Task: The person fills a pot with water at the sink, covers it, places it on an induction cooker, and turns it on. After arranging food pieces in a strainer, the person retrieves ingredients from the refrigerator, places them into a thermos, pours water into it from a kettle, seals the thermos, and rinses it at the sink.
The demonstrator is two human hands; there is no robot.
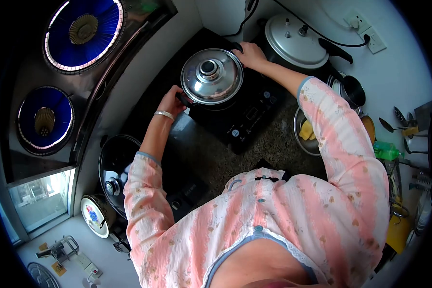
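A steel pot with a shiny domed lid [212,77] stands at the back of a black induction cooktop [248,120]. My left hand [172,102], with a bracelet at its wrist, is closed around the pot's black handle [184,100] on the left. On the far right side, my right hand [250,54] grips the opposite handle [237,46], which its fingers partly cover. The lid sits on the pot and hides what is inside.
Right of the cooktop stands a pressure cooker [295,41], with a bowl of yellow pieces [306,132] nearer me. A dark lidded wok [117,168] is at the left. Utensils [403,120] hang on the right wall; a power cord [321,36] runs to the sockets [369,36].
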